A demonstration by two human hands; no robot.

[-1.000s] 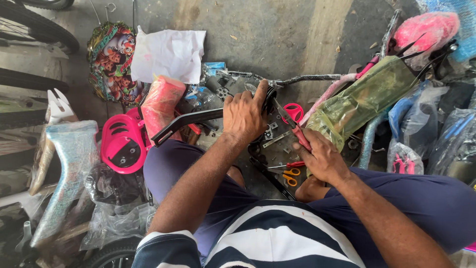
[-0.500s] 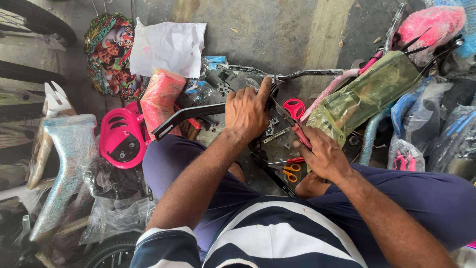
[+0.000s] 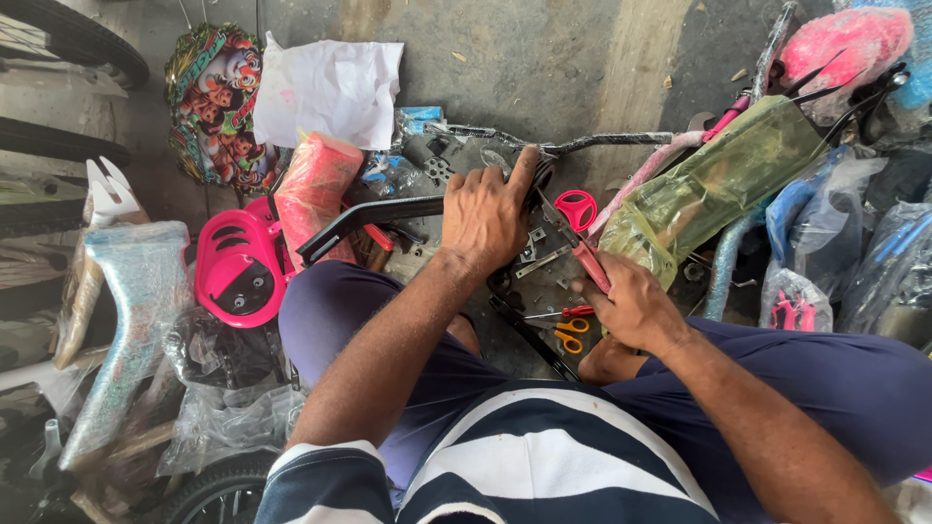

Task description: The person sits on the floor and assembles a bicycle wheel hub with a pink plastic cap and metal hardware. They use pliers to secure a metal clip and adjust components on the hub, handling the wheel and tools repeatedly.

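Observation:
My left hand (image 3: pixel 492 212) presses down on a black metal bike part (image 3: pixel 383 213) on the floor, fingers curled over it. My right hand (image 3: pixel 629 303) grips a red-handled tool (image 3: pixel 582 252) whose metal tip points toward the spot under my left hand. A small red plastic wheel-shaped piece (image 3: pixel 577 209) lies just beyond the tool. Orange-handled scissors (image 3: pixel 567 337) and a small red-handled screwdriver (image 3: pixel 563 312) lie between my knees.
A pink plastic seat part (image 3: pixel 238 267) and a red wrapped bundle (image 3: pixel 316 194) lie left. A glittery frame piece (image 3: pixel 126 320) stands at far left near a tyre (image 3: pixel 73 39). A green plastic-wrapped frame (image 3: pixel 718 184), a pink furry item (image 3: pixel 845 44) and bagged parts (image 3: pixel 874 262) crowd the right.
Both hands stay on the same part and tool. The view has shifted slightly; the tool has tilted a little toward my left hand.

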